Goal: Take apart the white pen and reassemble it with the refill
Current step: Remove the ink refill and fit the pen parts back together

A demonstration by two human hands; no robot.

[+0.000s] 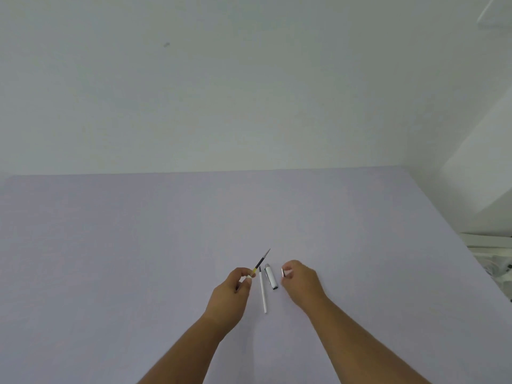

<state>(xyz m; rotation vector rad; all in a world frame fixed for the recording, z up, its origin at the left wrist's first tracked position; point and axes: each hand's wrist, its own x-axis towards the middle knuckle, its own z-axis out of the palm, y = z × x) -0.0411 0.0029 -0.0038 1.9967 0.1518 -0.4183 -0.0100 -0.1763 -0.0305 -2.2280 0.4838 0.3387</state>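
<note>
Left grip (240, 281) is pinched on a black-and-yellow refill (260, 262), tip toward 1 o'clock. Right grip (297, 277) pinches a small silvery part (285, 272), partly hidden. White tube (263, 292) and cap (271, 276) lie between them on the bench (110, 259).

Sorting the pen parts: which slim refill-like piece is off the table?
The dark, yellow-banded refill, pinched in the left hand, tip raised. The white refill lies flat beside the cap.
</note>
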